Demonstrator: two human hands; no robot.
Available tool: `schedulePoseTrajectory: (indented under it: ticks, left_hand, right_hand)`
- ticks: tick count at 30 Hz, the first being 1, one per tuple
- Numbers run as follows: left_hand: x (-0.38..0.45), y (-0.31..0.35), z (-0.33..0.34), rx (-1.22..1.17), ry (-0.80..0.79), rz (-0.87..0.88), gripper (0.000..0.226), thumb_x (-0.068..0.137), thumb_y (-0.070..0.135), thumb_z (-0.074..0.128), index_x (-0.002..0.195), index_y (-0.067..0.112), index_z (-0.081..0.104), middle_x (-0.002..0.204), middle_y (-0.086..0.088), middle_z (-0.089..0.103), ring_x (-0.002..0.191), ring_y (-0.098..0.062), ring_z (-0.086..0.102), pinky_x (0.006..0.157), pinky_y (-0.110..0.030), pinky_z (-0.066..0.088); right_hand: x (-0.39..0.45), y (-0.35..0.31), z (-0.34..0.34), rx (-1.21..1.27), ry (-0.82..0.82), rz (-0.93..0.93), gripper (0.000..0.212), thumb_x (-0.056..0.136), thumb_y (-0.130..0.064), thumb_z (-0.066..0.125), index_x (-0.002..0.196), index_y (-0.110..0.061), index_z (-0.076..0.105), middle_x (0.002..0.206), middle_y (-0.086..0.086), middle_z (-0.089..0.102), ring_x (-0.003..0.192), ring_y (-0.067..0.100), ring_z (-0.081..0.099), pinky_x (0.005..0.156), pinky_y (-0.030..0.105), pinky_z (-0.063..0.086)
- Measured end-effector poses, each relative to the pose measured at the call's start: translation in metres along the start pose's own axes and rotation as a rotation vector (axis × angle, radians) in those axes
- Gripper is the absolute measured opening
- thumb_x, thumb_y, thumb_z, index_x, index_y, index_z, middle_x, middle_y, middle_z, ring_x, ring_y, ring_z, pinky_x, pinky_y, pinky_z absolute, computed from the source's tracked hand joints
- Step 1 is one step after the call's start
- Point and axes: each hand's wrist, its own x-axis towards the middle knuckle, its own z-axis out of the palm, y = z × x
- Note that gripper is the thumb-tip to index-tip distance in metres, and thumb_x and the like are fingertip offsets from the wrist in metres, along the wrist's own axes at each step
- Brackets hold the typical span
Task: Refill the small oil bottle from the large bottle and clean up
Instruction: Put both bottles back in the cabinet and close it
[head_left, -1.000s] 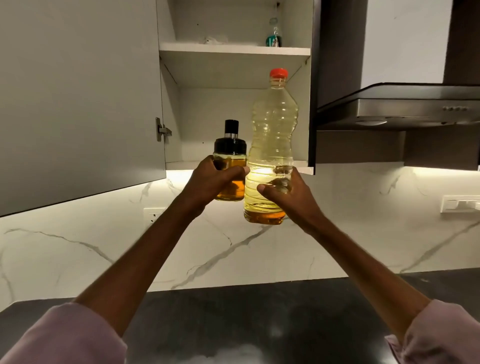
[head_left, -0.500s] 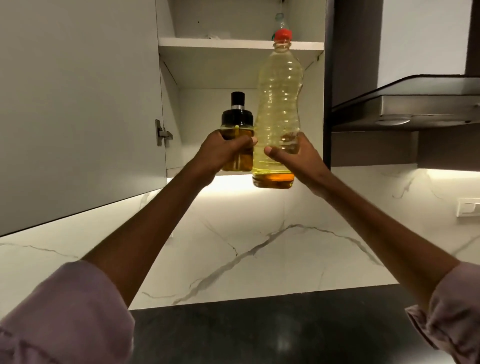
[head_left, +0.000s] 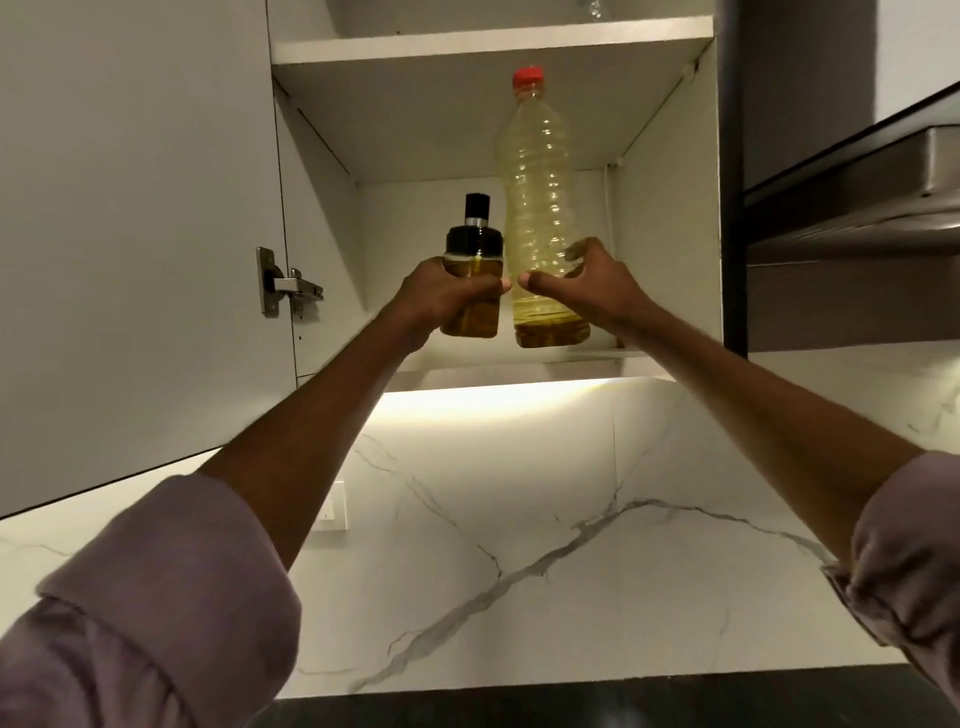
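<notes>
I see small oil bottle (head_left: 471, 280), black-capped, amber oil nearly to cap, clamped in left hand (head_left: 441, 296) at cabinet's lower shelf (head_left: 597, 354). Large bottle (head_left: 543, 218), red cap, shallow oil at base, upright; right hand (head_left: 587, 286) curled round it. Marble backsplash (head_left: 519, 493) below; range hood (head_left: 852, 208) on right.

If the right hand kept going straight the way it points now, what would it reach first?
The right hand points into the open cabinet with the large oil bottle already in its loosening grip. Pushed on, bottle and hand would probably meet the cabinet's back wall first; depth is unclear.
</notes>
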Motion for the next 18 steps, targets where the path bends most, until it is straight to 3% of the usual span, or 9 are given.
schedulePoseTrajectory:
  ticks: [4,9,14,18]
  left_hand:
    - [0.018,-0.022,0.002,0.036,0.02,-0.071,0.041,0.076,0.033,0.076,0.111,0.016,0.063,0.1,-0.003,0.068,0.093,-0.016,0.065,0.075,-0.027,0.051]
    - [0.025,-0.032,0.0,0.048,0.0,-0.156,0.031,0.079,0.026,0.074,0.105,0.016,0.061,0.088,0.002,0.064,0.081,-0.01,0.06,0.063,-0.023,0.043]
    - [0.026,-0.042,-0.008,0.033,0.012,-0.221,0.04,0.077,0.025,0.076,0.111,0.011,0.061,0.094,-0.003,0.064,0.086,-0.016,0.061,0.063,-0.024,0.044]
    - [0.024,-0.048,-0.011,0.015,0.018,-0.278,0.032,0.079,0.022,0.075,0.105,0.013,0.059,0.088,-0.001,0.062,0.075,-0.009,0.057,0.058,-0.021,0.039]
  right_hand:
    - [0.021,0.019,0.019,-0.042,-0.031,0.03,0.083,0.071,-0.061,0.069,0.128,-0.009,0.04,0.123,0.009,0.053,0.106,0.021,0.053,0.074,0.028,0.041]
    - [0.033,0.032,0.039,-0.023,-0.063,0.097,0.083,0.074,-0.059,0.067,0.132,-0.008,0.037,0.13,0.009,0.05,0.109,0.02,0.05,0.077,0.028,0.039]
    - [0.038,0.036,0.046,0.032,-0.103,0.167,0.088,0.073,-0.062,0.067,0.134,-0.008,0.033,0.131,0.008,0.049,0.108,0.021,0.053,0.076,0.03,0.042]
    - [0.039,0.036,0.046,0.014,-0.114,0.175,0.088,0.076,-0.059,0.065,0.137,-0.007,0.03,0.135,0.009,0.045,0.104,0.016,0.044,0.077,0.029,0.038]
